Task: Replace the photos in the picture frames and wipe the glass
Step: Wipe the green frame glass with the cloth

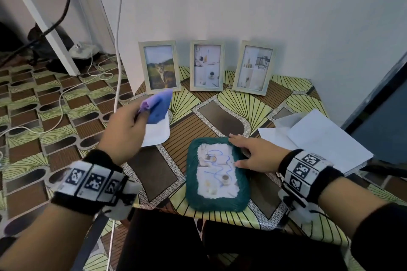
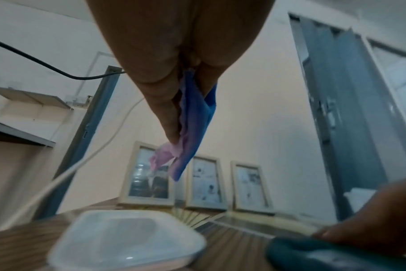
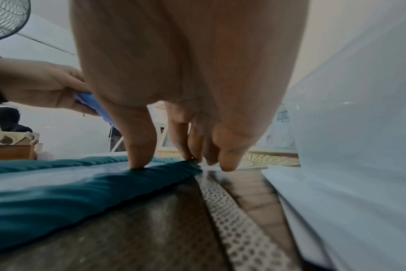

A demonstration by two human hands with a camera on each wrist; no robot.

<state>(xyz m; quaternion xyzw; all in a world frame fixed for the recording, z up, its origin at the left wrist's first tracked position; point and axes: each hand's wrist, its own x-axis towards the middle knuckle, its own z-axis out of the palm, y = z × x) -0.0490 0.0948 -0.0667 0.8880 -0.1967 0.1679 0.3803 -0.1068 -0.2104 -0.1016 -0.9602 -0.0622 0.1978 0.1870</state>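
Picture frames line the back of a patterned desk point(image 1: 222, 114): a cat-photo frame point(image 1: 159, 65), a middle frame point(image 1: 207, 65) and a right-hand frame point(image 1: 253, 68), all upright and leaning against the white wall. A fourth, teal frame point(image 1: 217, 175) lies flat near the desk's front edge, blue scribbles showing across its glass.

The left hand point(image 1: 125, 130) is raised above the desk's left side, thumb and fingers pinching a blue-and-purple cloth point(image 1: 157, 104) that hangs clear of every surface, in front of the cat-photo frame and directly over a white plastic container point(image 1: 157, 134). The left wrist view confirms the cloth point(image 2: 192, 128) caught between closed fingertips, with the container point(image 2: 127, 236) below.

The right hand point(image 1: 255, 156) lies spread on the teal frame's upper right corner. In the right wrist view the thumb point(image 3: 139, 143) presses down on the frame's padded border point(image 3: 81, 192) while the other fingers, loosely bent, reach the frame's far edge and the desk beside it; nothing is gripped.

White paper sheets point(image 1: 319, 138) lie just right of that hand, reaching toward the desk's right edge. Open desk surface runs between the teal frame and the three standing frames, and left of the teal frame below the container. The cloth hangs up and to the left of the teal frame, well apart from it.
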